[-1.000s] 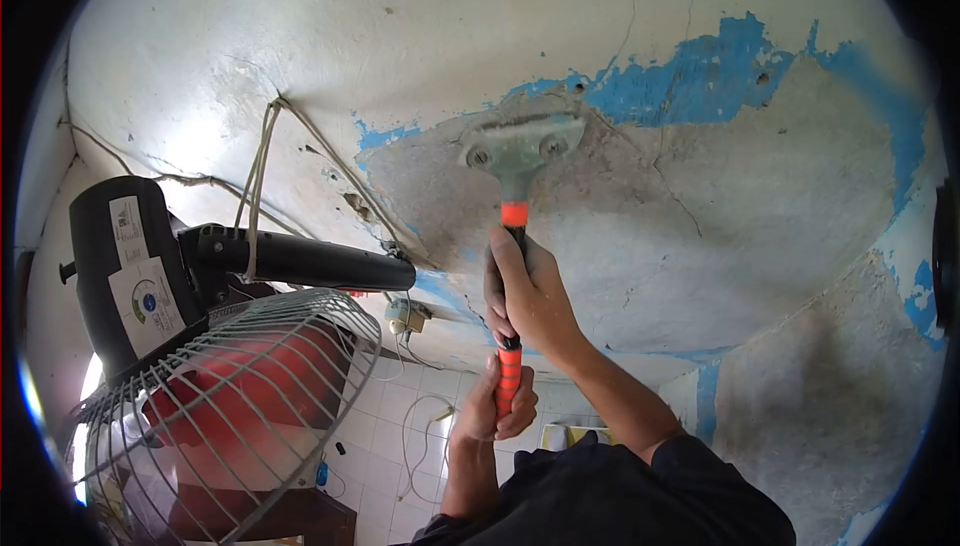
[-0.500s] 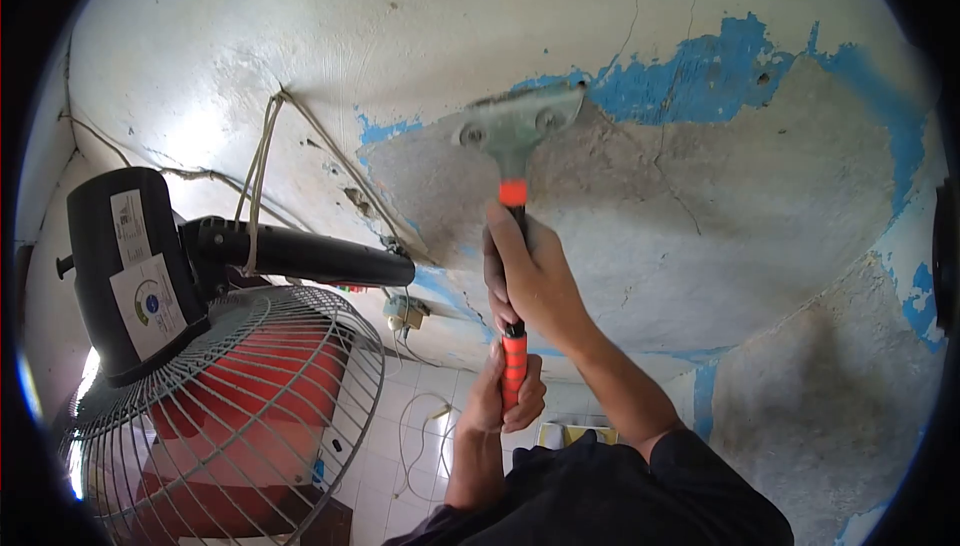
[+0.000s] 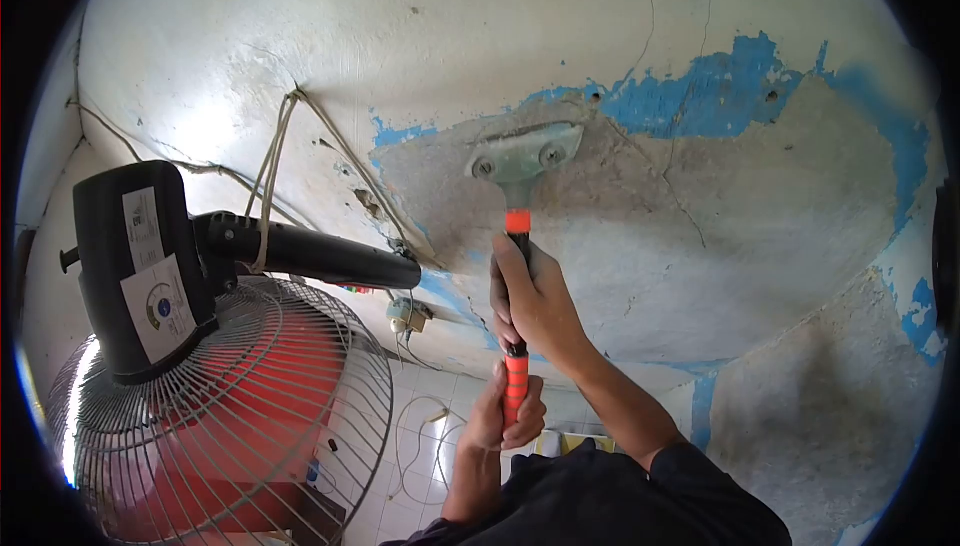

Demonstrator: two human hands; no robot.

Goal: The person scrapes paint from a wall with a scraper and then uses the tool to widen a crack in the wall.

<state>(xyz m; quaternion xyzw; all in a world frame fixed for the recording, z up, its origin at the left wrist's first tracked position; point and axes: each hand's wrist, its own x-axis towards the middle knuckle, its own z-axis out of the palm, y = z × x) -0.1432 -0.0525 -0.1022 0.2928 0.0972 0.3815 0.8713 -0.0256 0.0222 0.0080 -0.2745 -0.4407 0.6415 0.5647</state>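
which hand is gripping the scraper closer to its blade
The right hand, wrapped around the handle just below the upper orange band; the left hand holds the bottom end of the scraper.

You are in a lived-in room of a house or small flat that is under renovation, looking up at its ceiling (image 3: 450, 36). Old white paint and a blue layer (image 3: 700, 96) beneath it break off at a wide patch of bare grey plaster (image 3: 720, 236), cracked in places, and the metal blade of your scraper (image 3: 522, 161) lies against it. A household fan (image 3: 220, 416) with red blades in a wire cage sits on a black arm at your left. Loose cables (image 3: 270, 176) run along the ceiling towards a small electrical box (image 3: 408, 316), and below it the wall (image 3: 400, 426) is faced with plain white tiles
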